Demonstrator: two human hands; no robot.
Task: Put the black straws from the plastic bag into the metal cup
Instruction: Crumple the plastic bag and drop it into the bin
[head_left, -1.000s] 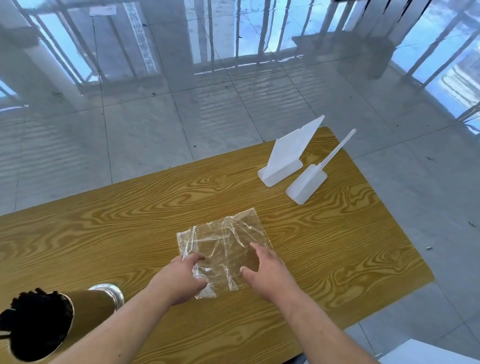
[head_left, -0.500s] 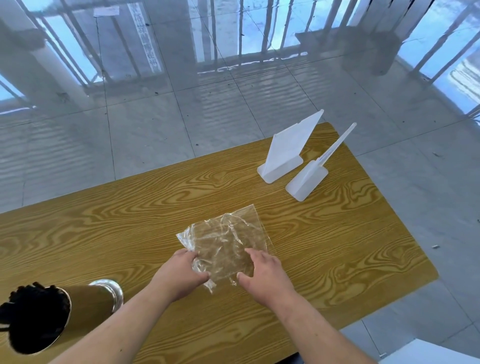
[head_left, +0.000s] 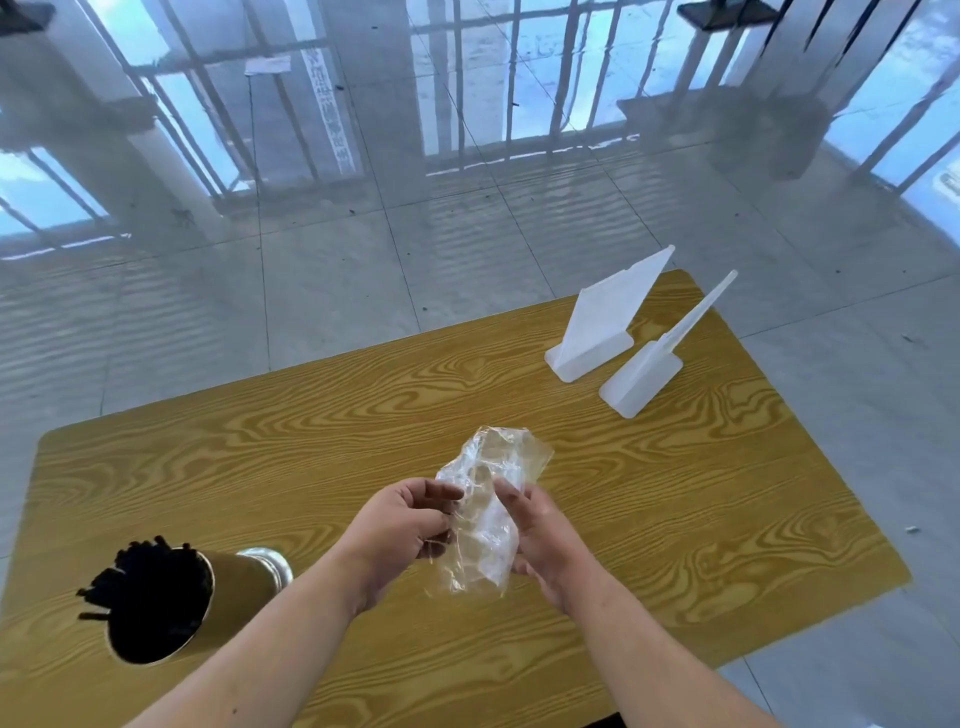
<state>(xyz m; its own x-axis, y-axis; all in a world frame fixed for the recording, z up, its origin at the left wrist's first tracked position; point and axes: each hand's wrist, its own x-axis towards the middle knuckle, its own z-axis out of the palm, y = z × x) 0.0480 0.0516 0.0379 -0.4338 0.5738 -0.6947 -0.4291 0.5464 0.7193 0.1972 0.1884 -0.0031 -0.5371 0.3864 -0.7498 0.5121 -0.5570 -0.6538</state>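
Both hands on the plastic bag (head_left: 483, 525): left hand (head_left: 400, 519) pinches its left edge with curled fingers, right hand (head_left: 543, 540) grips the right side. Bag is clear and crumpled, held up off the tabletop (head_left: 311, 415), just right of the metal cup (head_left: 239, 587). The black straws (head_left: 150, 587) sit bundled in the cup, ends poking past the rim on its left. Cup stands on the tabletop, mouth facing the camera. A white wedge-shaped stand (head_left: 602, 322) and a white scoop-like piece (head_left: 644, 376) sit side by side, well apart from the cup, far right and beyond it
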